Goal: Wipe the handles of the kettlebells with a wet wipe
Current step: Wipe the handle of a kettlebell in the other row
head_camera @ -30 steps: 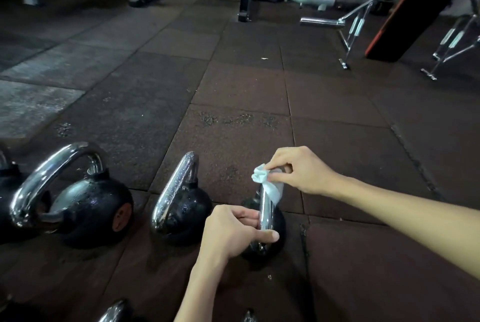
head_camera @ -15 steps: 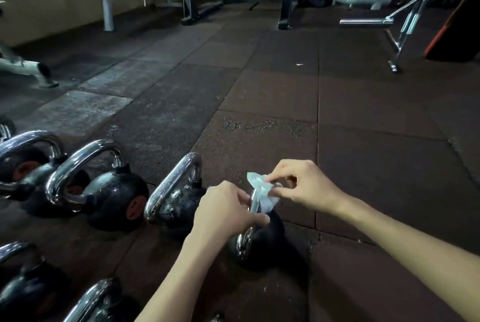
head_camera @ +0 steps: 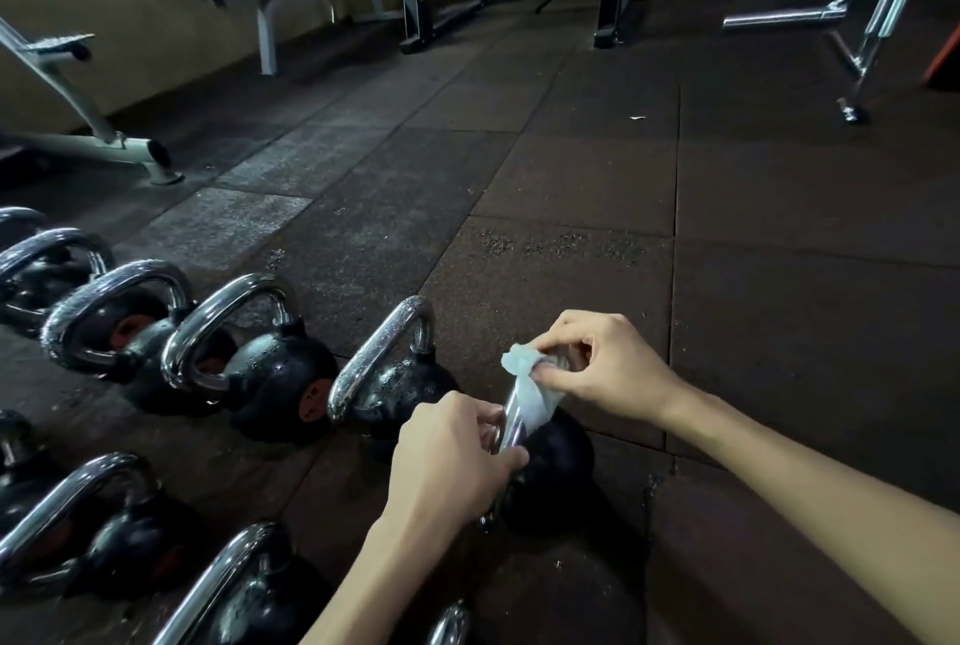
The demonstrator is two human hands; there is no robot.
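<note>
Kettlebell (head_camera: 550,467) black; chrome handle (head_camera: 511,418) wrapped in wipe (head_camera: 530,384).

We lost most of the handle (head_camera: 511,418) behind the left hand (head_camera: 447,457) and the wipe (head_camera: 530,384)

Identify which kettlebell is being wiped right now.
The rightmost kettlebell of the far row: the left hand grips its handle and the right hand pinches the wet wipe around it. No hand is on any other.
</note>
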